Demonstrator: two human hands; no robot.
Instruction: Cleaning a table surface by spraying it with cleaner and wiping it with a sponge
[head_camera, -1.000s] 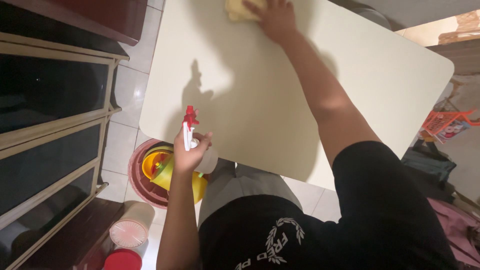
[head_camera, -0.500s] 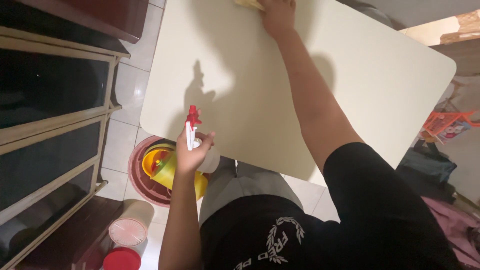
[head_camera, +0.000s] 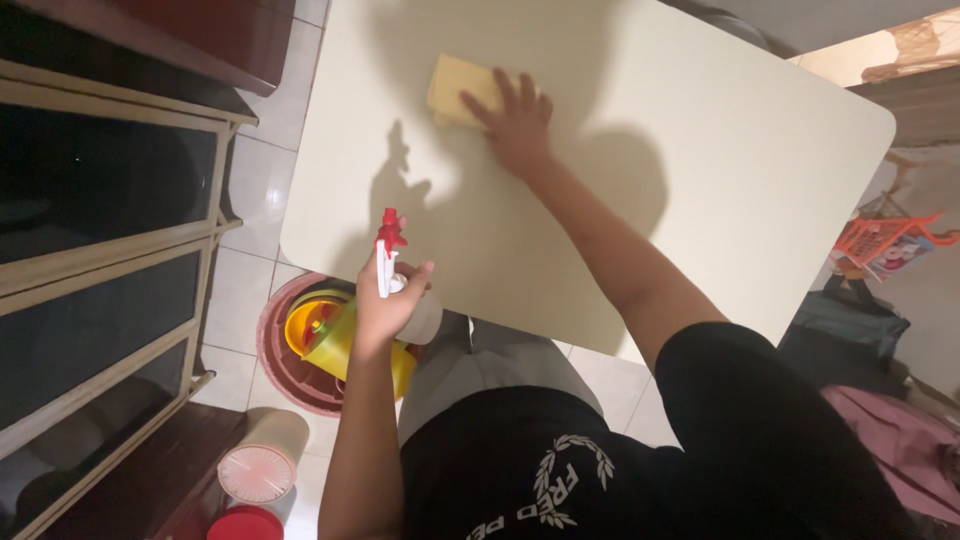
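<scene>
my left hand (head_camera: 385, 305) is wrapped tight around the neck of a spray bottle (head_camera: 400, 290), held in the air at the near edge of the table (head_camera: 700, 160), just above its rounded near-left corner. the bottle's pale body sits inside my fist toward my lap; its red nozzle (head_camera: 388, 232) sticks out above my knuckles and points away from me across the tabletop, so the bottle's long axis runs roughly from my body toward the far side, tilted a little up. its shadow falls on the cream surface just beyond the nozzle.

farther out, my right hand (head_camera: 518, 125) lies flat with fingers spread, pressing on a yellow cloth (head_camera: 458, 90); it does not grasp the cloth, only covers its right part, while the rest shows to the left of my fingertips. the cloth is a folded rectangle, its long side running slightly aslant across the table, well apart from the bottle.

the table is plain, cream-coloured, with rounded corners. below it on the tiled floor (head_camera: 250, 190) to my left stands a red basin (head_camera: 280, 350) holding a yellow pitcher (head_camera: 330, 335), beside a dark glass-fronted cabinet (head_camera: 100, 250). an orange basket (head_camera: 880, 245) sits on the floor at the far right.
</scene>
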